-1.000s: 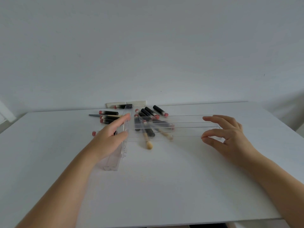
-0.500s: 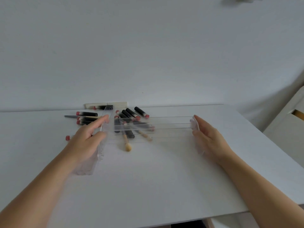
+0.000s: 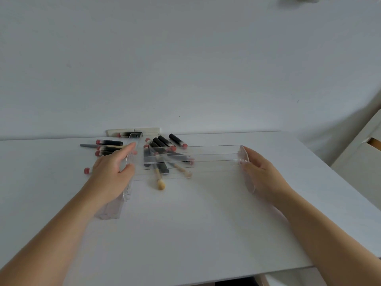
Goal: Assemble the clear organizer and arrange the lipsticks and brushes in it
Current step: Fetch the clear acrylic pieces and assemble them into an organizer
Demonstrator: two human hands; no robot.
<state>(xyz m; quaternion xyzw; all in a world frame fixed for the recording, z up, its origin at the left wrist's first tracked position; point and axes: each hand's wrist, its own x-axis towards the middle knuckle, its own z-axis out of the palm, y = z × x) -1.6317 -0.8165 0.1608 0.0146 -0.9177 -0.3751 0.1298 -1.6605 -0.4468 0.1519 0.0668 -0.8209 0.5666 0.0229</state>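
The clear organizer [image 3: 214, 159] lies on the white table [image 3: 185, 223] as long see-through strips between two end panels. My left hand [image 3: 111, 174] grips the left end panel [image 3: 112, 209], fingers along its outside and thumb over its top edge. My right hand [image 3: 261, 174] presses flat against the outside of the right end panel [image 3: 244, 156]. Black lipsticks with red caps [image 3: 177, 140] lie scattered behind and under the strips, more [image 3: 109, 142] by my left fingers. Two wooden brushes [image 3: 160, 183] [image 3: 184, 172] lie under the strips.
A grey brush handle [image 3: 88, 145] and one lipstick [image 3: 87, 170] lie left of my left hand. A white socket strip [image 3: 148, 130] sits at the wall behind the table. A pale cabinet [image 3: 362, 162] stands past the table's right edge.
My right hand has moved in from a loose curl and now lies flat on the right end panel. The camera view has shifted to the right. My left hand stays on the left panel.
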